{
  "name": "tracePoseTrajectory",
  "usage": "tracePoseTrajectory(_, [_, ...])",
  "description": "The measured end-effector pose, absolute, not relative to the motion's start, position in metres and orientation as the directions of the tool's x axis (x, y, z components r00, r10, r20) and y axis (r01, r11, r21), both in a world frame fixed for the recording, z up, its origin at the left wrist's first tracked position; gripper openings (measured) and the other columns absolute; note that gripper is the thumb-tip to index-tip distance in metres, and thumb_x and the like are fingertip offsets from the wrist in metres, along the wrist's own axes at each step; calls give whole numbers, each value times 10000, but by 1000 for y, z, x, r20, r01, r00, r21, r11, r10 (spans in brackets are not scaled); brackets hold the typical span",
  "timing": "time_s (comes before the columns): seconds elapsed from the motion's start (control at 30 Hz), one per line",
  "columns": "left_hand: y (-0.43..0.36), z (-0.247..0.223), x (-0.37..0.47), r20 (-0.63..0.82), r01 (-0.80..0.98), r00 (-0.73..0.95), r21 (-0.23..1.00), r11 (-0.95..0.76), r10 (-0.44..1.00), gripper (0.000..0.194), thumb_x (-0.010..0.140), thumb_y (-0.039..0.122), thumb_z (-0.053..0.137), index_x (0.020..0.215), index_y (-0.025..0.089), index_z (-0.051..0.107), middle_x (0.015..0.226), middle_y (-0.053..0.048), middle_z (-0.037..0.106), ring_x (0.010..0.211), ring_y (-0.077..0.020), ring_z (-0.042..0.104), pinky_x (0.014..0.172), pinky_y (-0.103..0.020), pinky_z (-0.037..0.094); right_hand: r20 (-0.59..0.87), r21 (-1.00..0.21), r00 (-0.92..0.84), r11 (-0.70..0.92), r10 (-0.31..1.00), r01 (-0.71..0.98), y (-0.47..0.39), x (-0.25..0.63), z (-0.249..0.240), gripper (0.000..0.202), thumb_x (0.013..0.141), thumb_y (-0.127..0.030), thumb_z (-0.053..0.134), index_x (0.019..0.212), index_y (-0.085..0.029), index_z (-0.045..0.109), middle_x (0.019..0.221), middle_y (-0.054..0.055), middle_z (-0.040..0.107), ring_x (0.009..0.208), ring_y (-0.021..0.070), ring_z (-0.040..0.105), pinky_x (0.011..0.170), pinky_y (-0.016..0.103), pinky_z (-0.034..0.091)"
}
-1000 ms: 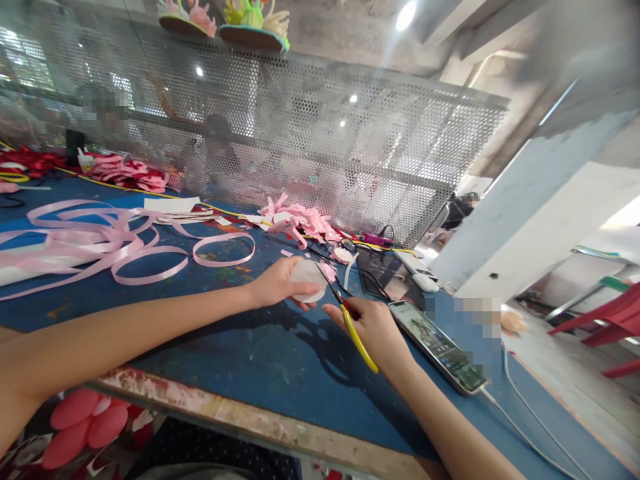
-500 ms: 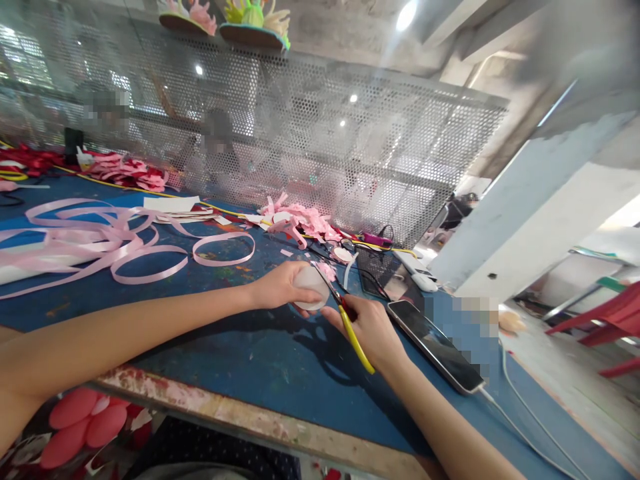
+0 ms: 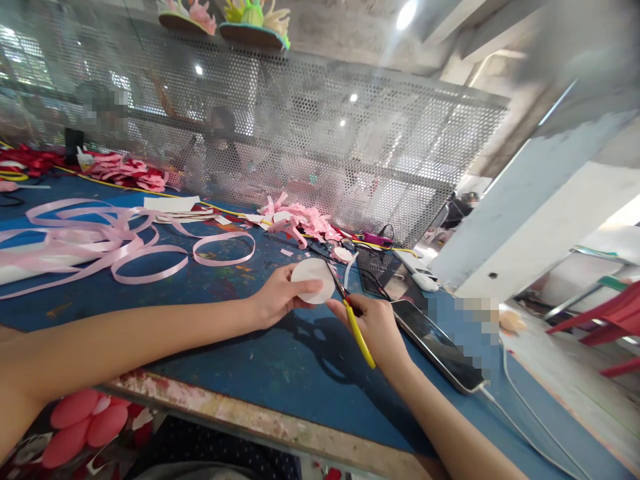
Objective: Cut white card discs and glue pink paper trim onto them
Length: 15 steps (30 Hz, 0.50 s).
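Between thumb and fingers, my left hand (image 3: 280, 293) pinches a round white disc (image 3: 320, 277), thin like paper, with its flat face turned up towards me. My right hand (image 3: 375, 323) is wrapped round a pair of scissors with yellow handles (image 3: 359, 337). The dark blades point up and away, lying along the disc's right edge; whether they touch it I cannot tell. Both hands are held above the blue tabletop (image 3: 260, 373), and their shadows fall on it.
Loops of pink ribbon (image 3: 150, 263) lie at the left. Pink strips (image 3: 305, 223) are heaped before a perforated metal screen (image 3: 310, 133). A phone (image 3: 440, 347) with a cable lies right of my right hand. People are blurred behind the screen. A red chair (image 3: 605, 310) stands at far right.
The disc has turned flatter towards me and moved slightly right with my left hand. The scissors have shifted a little right, and a pink scrap by the blades is no longer visible.
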<state>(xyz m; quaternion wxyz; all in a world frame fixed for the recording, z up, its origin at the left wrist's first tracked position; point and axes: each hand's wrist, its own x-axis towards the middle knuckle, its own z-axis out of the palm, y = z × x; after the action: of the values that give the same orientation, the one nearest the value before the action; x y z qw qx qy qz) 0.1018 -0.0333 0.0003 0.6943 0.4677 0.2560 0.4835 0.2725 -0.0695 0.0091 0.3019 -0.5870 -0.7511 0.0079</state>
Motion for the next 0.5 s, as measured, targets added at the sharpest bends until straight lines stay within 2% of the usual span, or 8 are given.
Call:
tracePoseTrajectory(0.1, [-39,-4,107,51,-512,384,843,166,922,405,597,345,778,886,140,582,772,-13,641,631,-111,605,522,-203,523,443,-374,-116,301,889,877,-70,272,9,620,738,-725,382,462,-177,294,459,-55,213,527,93,193,443,220,202])
tracePoseTrajectory(0.23, [-40,-5,105,196,-407,398,913,-19,896,322,683,370,710,869,136,592,724,-9,614,624,-130,590,474,-220,522,410,-393,-145,318,901,863,-71,272,7,579,738,-690,418,478,-187,298,468,-57,222,515,89,208,439,223,194])
tracePoseTrajectory(0.33, [-40,-4,101,292,-301,430,938,-169,854,291,713,354,678,865,123,586,721,-11,606,588,-129,582,470,-243,531,363,-406,-203,350,909,844,-72,272,7,525,761,-645,417,516,-189,337,482,-53,284,503,89,244,441,224,198])
tracePoseTrajectory(0.5, [-43,0,100,338,-254,486,937,-239,806,249,754,338,623,847,112,574,706,-4,601,538,-108,576,482,-240,535,337,-406,-262,391,904,826,-74,271,8,465,793,-591,402,580,-179,427,499,-41,364,492,94,284,449,228,223])
